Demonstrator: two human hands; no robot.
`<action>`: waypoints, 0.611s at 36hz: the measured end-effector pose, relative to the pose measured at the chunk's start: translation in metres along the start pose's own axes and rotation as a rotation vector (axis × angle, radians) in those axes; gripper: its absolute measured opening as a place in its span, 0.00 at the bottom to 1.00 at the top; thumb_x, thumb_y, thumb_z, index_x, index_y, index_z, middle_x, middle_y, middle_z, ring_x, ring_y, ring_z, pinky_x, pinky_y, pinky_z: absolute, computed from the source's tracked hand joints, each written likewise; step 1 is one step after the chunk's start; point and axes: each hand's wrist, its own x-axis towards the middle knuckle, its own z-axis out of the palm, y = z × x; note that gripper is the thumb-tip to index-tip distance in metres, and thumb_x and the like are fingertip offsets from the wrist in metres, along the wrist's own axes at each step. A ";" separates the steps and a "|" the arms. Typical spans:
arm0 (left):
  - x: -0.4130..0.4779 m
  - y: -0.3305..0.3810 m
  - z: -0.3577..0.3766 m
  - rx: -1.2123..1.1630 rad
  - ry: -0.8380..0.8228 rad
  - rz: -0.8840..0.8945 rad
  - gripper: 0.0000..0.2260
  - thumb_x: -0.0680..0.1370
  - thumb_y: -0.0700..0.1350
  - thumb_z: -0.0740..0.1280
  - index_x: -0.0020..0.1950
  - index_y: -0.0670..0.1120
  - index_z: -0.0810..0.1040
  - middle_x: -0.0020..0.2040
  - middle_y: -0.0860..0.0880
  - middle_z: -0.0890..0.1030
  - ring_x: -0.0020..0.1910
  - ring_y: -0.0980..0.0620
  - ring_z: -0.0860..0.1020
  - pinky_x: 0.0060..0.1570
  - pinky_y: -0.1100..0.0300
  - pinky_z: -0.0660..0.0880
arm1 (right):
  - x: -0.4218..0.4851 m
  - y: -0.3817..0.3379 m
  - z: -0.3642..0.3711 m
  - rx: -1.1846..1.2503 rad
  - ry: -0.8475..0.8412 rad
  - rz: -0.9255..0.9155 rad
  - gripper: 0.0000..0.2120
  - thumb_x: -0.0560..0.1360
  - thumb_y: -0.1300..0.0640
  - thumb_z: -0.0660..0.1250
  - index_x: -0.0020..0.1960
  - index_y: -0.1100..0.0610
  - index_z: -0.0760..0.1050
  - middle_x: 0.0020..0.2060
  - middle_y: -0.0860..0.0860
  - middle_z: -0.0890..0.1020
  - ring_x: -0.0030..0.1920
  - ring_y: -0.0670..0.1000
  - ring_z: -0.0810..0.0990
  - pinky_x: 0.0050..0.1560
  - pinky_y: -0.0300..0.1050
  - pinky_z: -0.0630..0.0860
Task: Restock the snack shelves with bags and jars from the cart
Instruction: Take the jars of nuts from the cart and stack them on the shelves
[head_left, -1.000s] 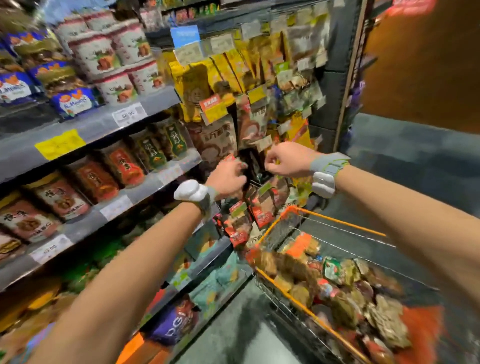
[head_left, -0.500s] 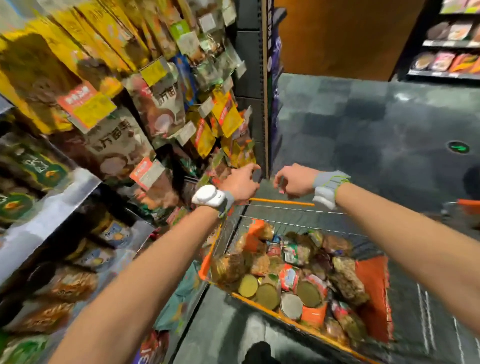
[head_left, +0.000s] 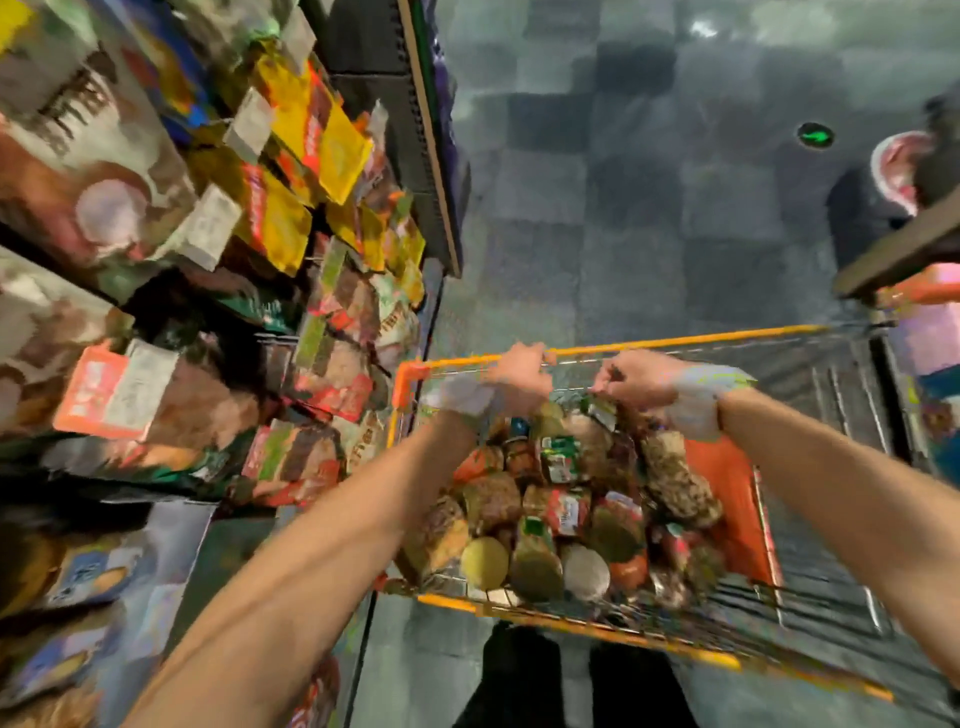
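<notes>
An orange-rimmed wire cart (head_left: 675, 340) stands in front of me, filled with several snack bags (head_left: 675, 478) and jars (head_left: 485, 562). My left hand (head_left: 519, 375) is at the cart's far rim with its fingers curled; blur hides whether it grips the rim. A little to the right, my right hand (head_left: 635, 378) hovers just over the topmost packets with curled fingers, and whether it pinches one is unclear. The snack shelves (head_left: 291, 208) on my left hang full of yellow, red and brown bags.
The shelf's end post (head_left: 431, 156) stands just beyond the cart's left corner. Grey tiled floor (head_left: 623, 208) lies ahead. A person (head_left: 904, 171) and another fixture (head_left: 904, 254) are at the far right. My feet (head_left: 571, 686) are below the cart.
My view has swung from the shelf down to the cart. Both hands left the hanging bags and dropped to the cart's far rim, over the goods.
</notes>
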 end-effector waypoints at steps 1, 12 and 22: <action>0.005 0.002 0.008 -0.021 -0.015 0.015 0.17 0.79 0.42 0.60 0.67 0.43 0.76 0.65 0.39 0.76 0.65 0.40 0.75 0.64 0.52 0.70 | 0.002 0.010 0.002 -0.003 -0.007 0.016 0.10 0.80 0.54 0.64 0.51 0.57 0.81 0.42 0.49 0.79 0.44 0.50 0.77 0.45 0.42 0.72; 0.051 0.008 0.063 0.023 -0.179 -0.015 0.09 0.83 0.44 0.60 0.57 0.41 0.76 0.59 0.40 0.79 0.53 0.42 0.78 0.45 0.57 0.69 | 0.036 0.099 0.026 -0.021 -0.128 0.116 0.18 0.76 0.48 0.61 0.48 0.59 0.84 0.44 0.56 0.86 0.47 0.58 0.84 0.36 0.44 0.75; 0.087 0.006 0.131 0.073 -0.130 -0.205 0.13 0.82 0.44 0.61 0.63 0.41 0.80 0.60 0.40 0.81 0.60 0.39 0.79 0.50 0.55 0.75 | 0.051 0.175 0.075 0.287 -0.087 0.381 0.25 0.76 0.35 0.65 0.52 0.58 0.78 0.54 0.58 0.79 0.50 0.54 0.77 0.44 0.44 0.71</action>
